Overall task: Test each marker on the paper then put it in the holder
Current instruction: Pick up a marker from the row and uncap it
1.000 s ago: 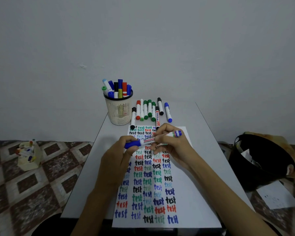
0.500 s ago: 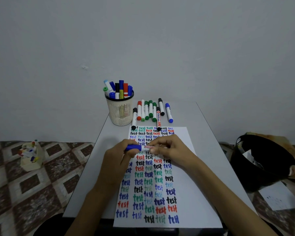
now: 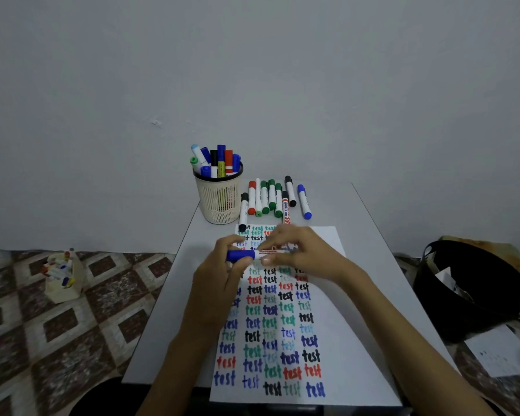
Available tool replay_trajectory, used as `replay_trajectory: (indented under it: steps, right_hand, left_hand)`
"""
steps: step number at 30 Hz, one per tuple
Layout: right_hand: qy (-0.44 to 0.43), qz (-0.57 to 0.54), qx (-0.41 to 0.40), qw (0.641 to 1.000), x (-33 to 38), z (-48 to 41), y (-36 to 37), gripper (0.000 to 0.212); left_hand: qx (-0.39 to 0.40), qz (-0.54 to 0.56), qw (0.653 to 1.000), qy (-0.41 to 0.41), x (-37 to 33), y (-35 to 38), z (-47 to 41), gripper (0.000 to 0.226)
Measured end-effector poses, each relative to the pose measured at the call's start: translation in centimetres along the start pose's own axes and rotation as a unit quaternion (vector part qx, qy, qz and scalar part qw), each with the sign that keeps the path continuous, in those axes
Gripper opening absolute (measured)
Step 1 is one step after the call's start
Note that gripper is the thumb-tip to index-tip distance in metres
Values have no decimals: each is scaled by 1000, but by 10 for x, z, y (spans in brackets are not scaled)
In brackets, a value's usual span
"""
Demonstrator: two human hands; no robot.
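Paper [image 3: 342, 340] on grey table [image 3: 168, 319], patterned floor [image 3: 72, 340]

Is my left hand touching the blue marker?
Touching. The head view shows the left hand gripping the blue marker, with fingers curled round its cap end.

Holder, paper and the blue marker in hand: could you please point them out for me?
Holder [image 3: 219, 202], head view, on its mesh wall.
Paper [image 3: 342, 355], head view, on its bare right margin.
Blue marker [image 3: 240, 255], head view, on its blue end.
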State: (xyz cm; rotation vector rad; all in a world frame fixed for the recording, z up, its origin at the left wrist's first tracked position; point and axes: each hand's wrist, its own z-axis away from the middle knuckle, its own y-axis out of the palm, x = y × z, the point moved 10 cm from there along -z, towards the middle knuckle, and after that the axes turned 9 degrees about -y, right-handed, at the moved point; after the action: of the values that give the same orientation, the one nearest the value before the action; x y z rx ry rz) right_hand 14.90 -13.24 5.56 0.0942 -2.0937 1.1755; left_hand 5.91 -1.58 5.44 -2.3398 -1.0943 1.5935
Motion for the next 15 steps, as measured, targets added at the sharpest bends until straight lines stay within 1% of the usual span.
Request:
replay_trajectory:
  steps: [1, 2, 3, 4, 6, 8, 9, 10, 12, 13, 15]
  right_hand:
    - [-6, 85, 0, 996, 2, -8, -7, 27]
    - [-3, 147, -9, 989, 3, -17, -16, 27]
    - [6, 172, -30, 985, 5, -25, -27, 25]
    - [9, 170, -67, 983, 9, -34, -40, 23]
    - [1, 106, -188, 976, 23, -48, -71, 18]
    - [-12, 27, -308, 951, 31, -60, -98, 15]
    - [-20, 2, -347, 938, 35, -68, -105, 18]
    - [-30, -12, -375, 927, 40, -76, -109, 23]
    - [-52, -24, -405, 912, 50, -93, -110, 38]
    - [-57, -21, -407, 911, 52, -101, -108, 47]
    - [-52, 13, -386, 921, 51, -115, -98, 65]
  left_hand:
    - [4, -15, 1000, -17, 3, 2, -1, 44]
    - [17, -27, 999, -29, 6, 6, -1, 53]
    - [34, -35, 998, -38, 9, 11, -1, 59]
    - [49, -43, 997, -45, 11, 16, -1, 63]
    - [64, -89, 993, -40, 16, 23, 0, 59]
    - [68, -159, 985, -21, 17, 28, 1, 50]
    - [71, -185, 980, -18, 18, 30, 1, 50]
    - [76, -197, 977, -18, 18, 32, 1, 51]
    - [79, -197, 977, -23, 18, 33, 1, 52]
    - [81, -197, 977, -24, 19, 33, 1, 53]
    - [83, -198, 976, -21, 20, 34, 0, 50]
